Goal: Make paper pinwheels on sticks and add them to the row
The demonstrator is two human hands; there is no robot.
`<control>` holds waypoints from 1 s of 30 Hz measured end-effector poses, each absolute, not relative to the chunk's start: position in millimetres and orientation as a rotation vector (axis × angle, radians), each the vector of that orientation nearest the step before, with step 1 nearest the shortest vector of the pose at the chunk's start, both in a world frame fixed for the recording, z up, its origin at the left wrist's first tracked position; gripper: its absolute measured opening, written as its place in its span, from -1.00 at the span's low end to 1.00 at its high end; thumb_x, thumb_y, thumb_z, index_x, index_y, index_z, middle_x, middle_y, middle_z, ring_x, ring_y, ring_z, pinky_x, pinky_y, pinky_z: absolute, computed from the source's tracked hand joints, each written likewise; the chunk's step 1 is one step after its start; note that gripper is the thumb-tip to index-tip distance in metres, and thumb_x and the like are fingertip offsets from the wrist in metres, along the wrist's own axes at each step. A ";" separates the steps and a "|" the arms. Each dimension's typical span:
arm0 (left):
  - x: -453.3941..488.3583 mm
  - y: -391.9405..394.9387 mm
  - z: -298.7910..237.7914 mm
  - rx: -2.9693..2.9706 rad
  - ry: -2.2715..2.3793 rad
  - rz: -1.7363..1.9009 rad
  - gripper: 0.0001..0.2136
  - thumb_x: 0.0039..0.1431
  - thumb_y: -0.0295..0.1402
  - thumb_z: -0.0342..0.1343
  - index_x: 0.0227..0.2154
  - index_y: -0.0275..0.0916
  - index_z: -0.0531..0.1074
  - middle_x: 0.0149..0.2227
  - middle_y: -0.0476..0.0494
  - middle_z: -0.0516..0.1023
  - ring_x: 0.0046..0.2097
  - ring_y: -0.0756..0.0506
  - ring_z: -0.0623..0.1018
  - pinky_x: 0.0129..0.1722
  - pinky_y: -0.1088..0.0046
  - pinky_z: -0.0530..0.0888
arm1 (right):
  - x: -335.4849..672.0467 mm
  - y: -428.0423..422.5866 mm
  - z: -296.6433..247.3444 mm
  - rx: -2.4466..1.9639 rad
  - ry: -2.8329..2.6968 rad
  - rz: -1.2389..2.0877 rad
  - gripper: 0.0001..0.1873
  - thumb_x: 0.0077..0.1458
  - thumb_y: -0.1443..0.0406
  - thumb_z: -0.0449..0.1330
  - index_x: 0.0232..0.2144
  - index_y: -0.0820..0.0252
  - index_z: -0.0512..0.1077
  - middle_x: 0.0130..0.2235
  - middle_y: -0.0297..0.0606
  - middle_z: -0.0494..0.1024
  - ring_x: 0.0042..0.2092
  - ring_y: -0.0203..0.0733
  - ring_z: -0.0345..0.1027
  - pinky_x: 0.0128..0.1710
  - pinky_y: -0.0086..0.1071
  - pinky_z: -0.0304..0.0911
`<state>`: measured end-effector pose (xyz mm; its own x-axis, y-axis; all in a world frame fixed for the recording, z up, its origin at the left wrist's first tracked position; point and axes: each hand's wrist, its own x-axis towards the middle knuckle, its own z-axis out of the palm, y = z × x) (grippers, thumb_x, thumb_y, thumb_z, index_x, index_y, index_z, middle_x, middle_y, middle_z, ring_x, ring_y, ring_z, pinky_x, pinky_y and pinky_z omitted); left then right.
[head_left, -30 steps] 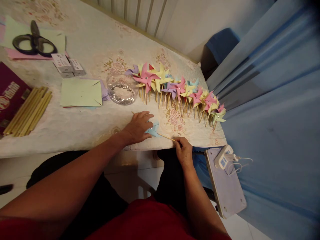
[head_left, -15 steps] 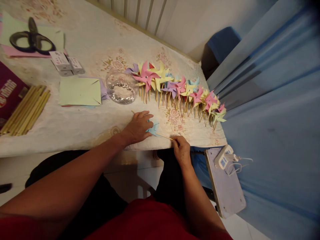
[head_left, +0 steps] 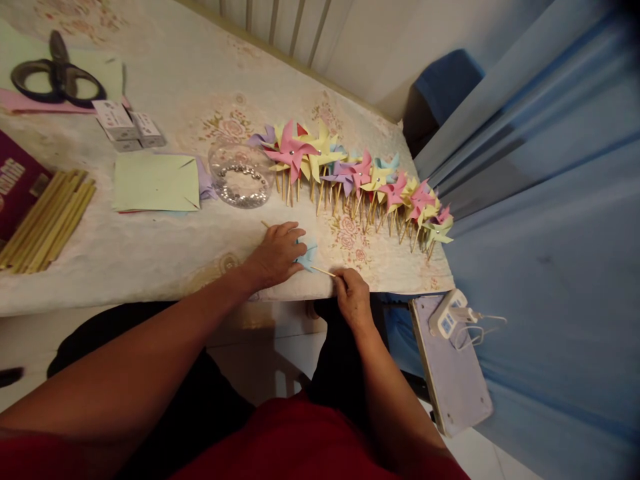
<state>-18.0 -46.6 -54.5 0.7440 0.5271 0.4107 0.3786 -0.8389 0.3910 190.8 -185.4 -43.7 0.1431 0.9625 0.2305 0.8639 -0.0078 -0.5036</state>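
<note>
My left hand [head_left: 274, 254] presses down on a light blue paper pinwheel [head_left: 307, 254] lying near the table's front edge, fingers curled over it. A thin wooden stick [head_left: 323, 271] runs from the pinwheel toward my right hand [head_left: 351, 297], which pinches the stick's near end. Behind them lies a long row of finished pinwheels [head_left: 357, 177] in pink, yellow, purple and green, all on sticks.
A clear dish of silver pins [head_left: 242, 177] sits left of the row. Green cut paper squares [head_left: 156, 183], small white boxes [head_left: 127, 124], black scissors [head_left: 55, 70] and a bundle of sticks [head_left: 45, 221] lie farther left. A power strip on a board [head_left: 453, 360] is below right, beside a blue curtain [head_left: 550, 233].
My right hand has slid left along the stick toward the blue pinwheel. My left hand has stayed pressed on the pinwheel.
</note>
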 end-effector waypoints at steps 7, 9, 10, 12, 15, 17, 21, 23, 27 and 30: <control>-17.2 -45.8 -56.7 2.717 0.729 0.742 -0.84 0.14 -0.30 0.20 -0.26 -0.25 0.53 0.13 -0.38 0.43 0.27 -0.42 0.27 0.15 -0.11 0.26 | 192.2 -184.5 -48.1 -1.919 -1.800 0.216 -0.74 0.27 0.27 0.02 -0.24 0.16 0.51 -0.23 -0.10 0.57 -0.15 -0.04 0.43 -0.08 -0.19 0.34; -17.2 -45.7 -56.3 2.708 0.723 0.737 -0.85 0.14 -0.31 0.20 -0.26 -0.25 0.53 0.13 -0.38 0.43 0.27 -0.43 0.27 0.15 -0.12 0.26 | 192.7 -184.2 -48.3 -1.919 -1.812 0.225 -0.74 0.27 0.28 0.02 -0.25 0.17 0.51 -0.24 -0.10 0.57 -0.15 -0.03 0.43 -0.09 -0.18 0.34; -17.2 -45.7 -55.9 2.696 0.720 0.736 -0.85 0.13 -0.32 0.20 -0.26 -0.26 0.53 0.13 -0.39 0.43 0.26 -0.43 0.27 0.15 -0.13 0.26 | 192.9 -184.2 -48.1 -1.916 -1.811 0.235 -0.74 0.27 0.28 0.02 -0.25 0.17 0.51 -0.24 -0.10 0.57 -0.16 -0.04 0.43 -0.10 -0.19 0.34; -17.2 -46.0 -55.2 2.673 0.719 0.737 -0.85 0.12 -0.33 0.20 -0.26 -0.26 0.54 0.13 -0.39 0.43 0.26 -0.43 0.27 0.15 -0.14 0.25 | 193.2 -184.2 -47.3 -1.908 -1.790 0.258 -0.76 0.26 0.29 0.03 -0.26 0.15 0.51 -0.25 -0.13 0.57 -0.17 -0.06 0.43 -0.11 -0.20 0.34; -17.0 -46.4 -54.4 2.659 0.727 0.742 -0.86 0.12 -0.33 0.20 -0.27 -0.25 0.54 0.12 -0.38 0.44 0.26 -0.43 0.27 0.16 -0.14 0.25 | 193.4 -184.0 -46.3 -1.891 -1.724 0.295 -0.77 0.25 0.29 0.04 -0.26 0.12 0.51 -0.25 -0.17 0.58 -0.17 -0.08 0.44 -0.10 -0.22 0.35; -16.7 -46.6 -54.3 2.652 0.727 0.743 -0.86 0.12 -0.33 0.20 -0.27 -0.25 0.54 0.12 -0.38 0.44 0.26 -0.44 0.28 0.16 -0.15 0.25 | 193.4 -183.6 -46.2 -1.891 -1.693 0.304 -0.77 0.24 0.29 0.04 -0.25 0.12 0.51 -0.23 -0.17 0.59 -0.17 -0.09 0.44 -0.08 -0.21 0.36; -16.1 -46.5 -54.5 2.625 0.726 0.749 -0.86 0.12 -0.34 0.19 -0.27 -0.24 0.56 0.12 -0.38 0.44 0.26 -0.45 0.27 0.15 -0.17 0.25 | 193.2 -182.7 -47.6 -1.917 -1.705 0.282 -0.76 0.24 0.28 0.04 -0.23 0.14 0.52 -0.22 -0.14 0.59 -0.17 -0.07 0.45 -0.09 -0.19 0.36; -15.9 -46.3 -54.5 2.609 0.720 0.757 -0.86 0.12 -0.34 0.19 -0.27 -0.24 0.56 0.12 -0.38 0.44 0.26 -0.45 0.27 0.15 -0.18 0.24 | 193.2 -182.6 -48.5 -1.928 -1.731 0.262 -0.75 0.25 0.28 0.03 -0.24 0.13 0.52 -0.22 -0.14 0.59 -0.16 -0.06 0.44 -0.09 -0.19 0.36; -16.0 -46.3 -54.3 2.629 0.718 0.753 -0.86 0.12 -0.34 0.19 -0.27 -0.24 0.55 0.13 -0.37 0.44 0.27 -0.44 0.27 0.16 -0.16 0.24 | 193.7 -183.2 -49.0 -1.927 -1.785 0.259 -0.76 0.24 0.28 0.04 -0.27 0.12 0.52 -0.24 -0.15 0.59 -0.16 -0.05 0.44 -0.10 -0.19 0.35; -16.2 -46.4 -53.9 2.652 0.729 0.733 -0.85 0.12 -0.33 0.19 -0.27 -0.25 0.55 0.13 -0.38 0.43 0.27 -0.44 0.27 0.16 -0.14 0.24 | 194.2 -183.5 -48.0 -1.900 -1.752 0.311 -0.78 0.23 0.29 0.05 -0.28 0.11 0.51 -0.25 -0.17 0.59 -0.16 -0.07 0.45 -0.10 -0.21 0.35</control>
<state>-16.2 -46.4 -53.9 0.7419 0.5418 0.3952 0.3918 -0.8284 0.4003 194.2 -183.5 -48.0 0.1314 0.9743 0.1830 0.8518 -0.0165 -0.5237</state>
